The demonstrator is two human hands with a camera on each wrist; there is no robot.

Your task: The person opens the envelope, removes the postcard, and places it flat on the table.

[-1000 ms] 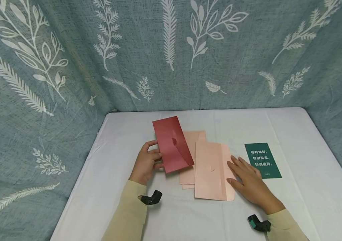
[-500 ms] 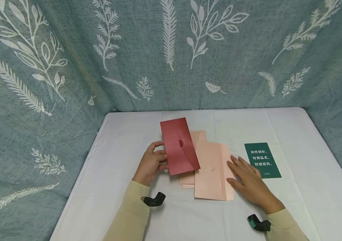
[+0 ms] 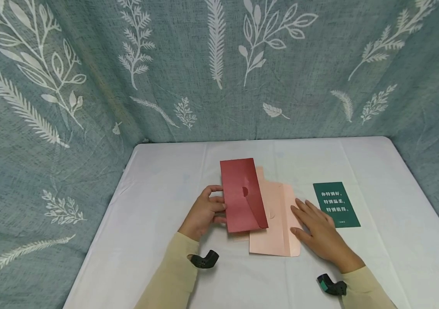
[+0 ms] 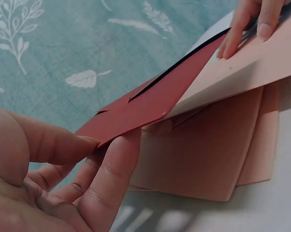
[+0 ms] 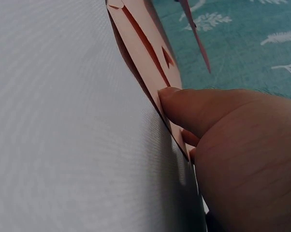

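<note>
My left hand (image 3: 202, 212) pinches the left edge of a red envelope (image 3: 239, 206), thumb on top and fingers underneath. The envelope is raised and tilted, its flap tucked into a slit. Beneath it, partly covered, lies a pink envelope (image 3: 271, 236) whose flap is on the right. More pink envelopes (image 4: 198, 150) lie under that one, mostly hidden in the head view. My right hand (image 3: 320, 234) rests with extended fingers on the right edge of the top pink envelope; the thumb (image 5: 184, 104) touches the flap in the right wrist view.
A green card (image 3: 337, 204) with white writing lies just beyond my right hand. White cloth (image 3: 157, 184) covers the table. A blue-green curtain (image 3: 188, 64) with leaf prints hangs along the back and sides.
My left hand has moved right and slightly nearer with the red envelope, which now covers more of the pink ones. The right hand stays in place on the pink envelope.
</note>
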